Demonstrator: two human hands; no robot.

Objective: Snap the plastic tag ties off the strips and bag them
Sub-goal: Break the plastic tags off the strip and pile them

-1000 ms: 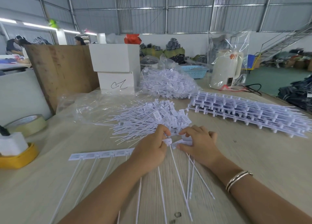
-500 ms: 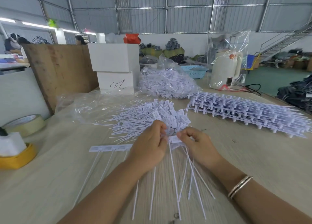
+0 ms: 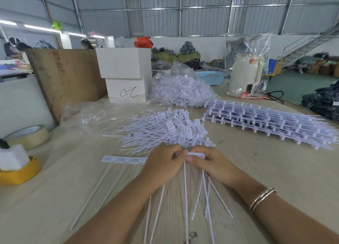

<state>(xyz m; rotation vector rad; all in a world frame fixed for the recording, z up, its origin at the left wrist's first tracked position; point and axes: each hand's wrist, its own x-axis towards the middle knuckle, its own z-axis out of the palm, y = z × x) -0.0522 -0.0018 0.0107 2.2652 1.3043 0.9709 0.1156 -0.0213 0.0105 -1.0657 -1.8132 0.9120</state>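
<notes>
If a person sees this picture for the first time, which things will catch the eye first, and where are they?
First, the two hands at the centre: the left hand and the right hand pinch one white strip of tag ties between them. Just behind lies a loose pile of snapped-off ties, and to the right a tall stack of uncut strips runs along the wooden table.

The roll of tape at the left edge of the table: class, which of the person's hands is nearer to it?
Left. The left hand grips the strip at mid-table, on the side facing the roll of tape; the right hand lies just beyond it, farther from the tape.
</notes>
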